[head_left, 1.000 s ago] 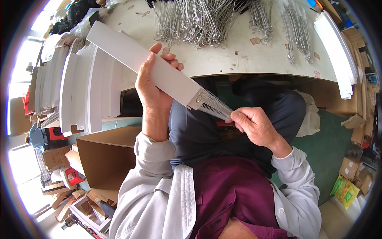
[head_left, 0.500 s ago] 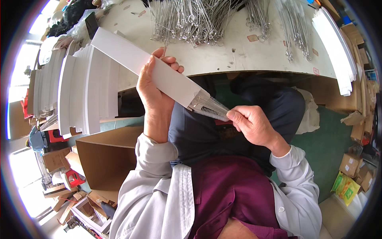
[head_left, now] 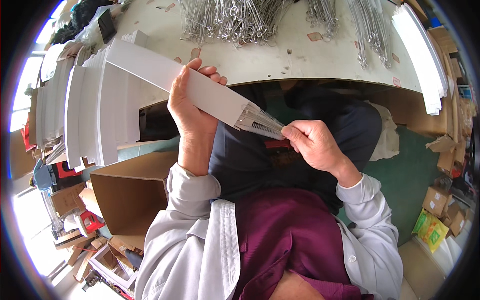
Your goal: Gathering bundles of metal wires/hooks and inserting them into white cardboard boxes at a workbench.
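My left hand (head_left: 192,112) is wrapped round a long, slim white box (head_left: 215,100), which slants from the upper left down toward my lap. From the box's lower right end sticks a bundle of thin wire brushes (head_left: 260,124), with black and pale bristles. My right hand (head_left: 316,148) pinches the outer tips of this bundle between thumb and fingers. The rest of the brushes is hidden inside the box.
A large heap of looped wire pieces (head_left: 237,22) lies on the white table (head_left: 280,67), with smaller bundles (head_left: 370,35) to its right. Stacked white boxes (head_left: 102,115) stand at the left, white strips (head_left: 422,57) at the right. An open carton (head_left: 127,200) sits lower left.
The box and both hands have shifted slightly left and up in the picture. Less of the brush bundle shows between the box end and my right hand.
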Demonstrator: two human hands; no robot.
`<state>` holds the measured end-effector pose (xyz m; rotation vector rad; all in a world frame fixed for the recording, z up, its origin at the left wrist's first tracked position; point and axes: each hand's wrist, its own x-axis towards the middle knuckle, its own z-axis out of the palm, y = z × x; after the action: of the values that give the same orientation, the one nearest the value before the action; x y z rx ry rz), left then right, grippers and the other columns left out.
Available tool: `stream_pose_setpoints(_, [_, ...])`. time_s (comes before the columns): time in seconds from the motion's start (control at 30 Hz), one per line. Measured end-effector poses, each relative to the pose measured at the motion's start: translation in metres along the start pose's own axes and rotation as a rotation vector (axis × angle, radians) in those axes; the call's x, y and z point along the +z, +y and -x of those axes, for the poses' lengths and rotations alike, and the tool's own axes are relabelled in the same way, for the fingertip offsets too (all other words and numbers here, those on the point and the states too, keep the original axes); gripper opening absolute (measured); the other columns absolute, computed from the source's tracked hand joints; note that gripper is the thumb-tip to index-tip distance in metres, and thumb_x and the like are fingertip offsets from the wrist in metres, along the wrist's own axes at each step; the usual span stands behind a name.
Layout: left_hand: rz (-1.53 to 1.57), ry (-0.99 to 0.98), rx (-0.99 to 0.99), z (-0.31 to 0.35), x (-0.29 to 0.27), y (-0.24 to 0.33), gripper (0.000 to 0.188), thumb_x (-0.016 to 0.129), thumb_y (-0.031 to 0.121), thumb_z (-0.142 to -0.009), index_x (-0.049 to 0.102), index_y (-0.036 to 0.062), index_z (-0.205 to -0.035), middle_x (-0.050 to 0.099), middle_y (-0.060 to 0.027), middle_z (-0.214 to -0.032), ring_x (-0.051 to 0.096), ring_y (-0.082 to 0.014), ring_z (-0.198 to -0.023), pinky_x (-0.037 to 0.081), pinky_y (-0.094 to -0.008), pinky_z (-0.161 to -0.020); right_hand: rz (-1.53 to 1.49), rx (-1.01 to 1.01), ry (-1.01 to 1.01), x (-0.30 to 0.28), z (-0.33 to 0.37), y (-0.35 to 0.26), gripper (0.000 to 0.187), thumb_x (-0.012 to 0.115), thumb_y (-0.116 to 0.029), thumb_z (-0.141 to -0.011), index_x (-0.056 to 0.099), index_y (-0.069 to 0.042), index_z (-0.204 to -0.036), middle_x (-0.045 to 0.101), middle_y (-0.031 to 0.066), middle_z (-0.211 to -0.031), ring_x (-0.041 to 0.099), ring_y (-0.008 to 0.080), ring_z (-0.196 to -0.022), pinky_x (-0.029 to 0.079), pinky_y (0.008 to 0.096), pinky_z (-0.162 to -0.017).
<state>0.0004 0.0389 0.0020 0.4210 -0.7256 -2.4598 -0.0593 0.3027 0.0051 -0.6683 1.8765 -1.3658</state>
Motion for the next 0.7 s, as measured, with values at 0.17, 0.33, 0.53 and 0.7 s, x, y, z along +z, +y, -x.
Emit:
stream_pose_setpoints(0.17, [-0.022, 0.046, 0.010, 0.001, -0.002, 0.000, 0.038, 0.058, 0.030, -0.101, 0.062, -0.0039, -0.118, 0.067, -0.0205, -0.097, 0.064, -0.0301, -0.083, 0.054, -0.0469, -0.084, 0.097, -0.123, 0.100, 0.007, 0.001, 0.003, 0.033, 0.064, -0.022, -0.104, 0.069, 0.004, -0.085, 0.048, 0.0147, -0.059, 0.038, 0.0165, -0.053, 0.038, 0.0331, -0.050])
stream_pose_setpoints(0.33, [-0.068, 0.047, 0.086, 0.011, 0.004, 0.002, 0.039, 0.063, 0.030, -0.098, 0.062, -0.0039, -0.117, 0.065, -0.0193, -0.096, 0.059, -0.0277, -0.084, 0.050, -0.0438, -0.085, 0.039, -0.047, 0.002, 0.003, 0.002, 0.000, 0.034, 0.062, -0.024, -0.106, 0.074, 0.003, -0.089, 0.055, 0.0023, -0.058, 0.047, 0.0073, -0.055, 0.040, 0.0275, -0.051])
stream_pose_setpoints(0.53, [-0.040, -0.031, 0.096, 0.018, 0.010, 0.000, 0.039, 0.063, 0.030, -0.099, 0.062, -0.0031, -0.118, 0.065, -0.0194, -0.097, 0.057, -0.0277, -0.085, 0.049, -0.0453, -0.086, -0.181, 0.108, -0.107, 0.002, 0.002, 0.007, 0.035, 0.062, -0.025, -0.106, 0.076, 0.003, -0.090, 0.055, -0.0015, -0.059, 0.046, 0.0054, -0.056, 0.039, 0.0263, -0.052])
stream_pose_setpoints(0.7, [-0.035, -0.028, 0.123, 0.019, 0.006, 0.001, 0.038, 0.060, 0.030, -0.100, 0.063, -0.0035, -0.118, 0.065, -0.0197, -0.096, 0.057, -0.0281, -0.084, 0.049, -0.0459, -0.086, -0.170, 0.113, -0.139, -0.001, 0.000, 0.006, 0.036, 0.062, -0.025, -0.107, 0.076, 0.003, -0.091, 0.053, -0.0017, -0.059, 0.044, 0.0055, -0.056, 0.038, 0.0263, -0.052])
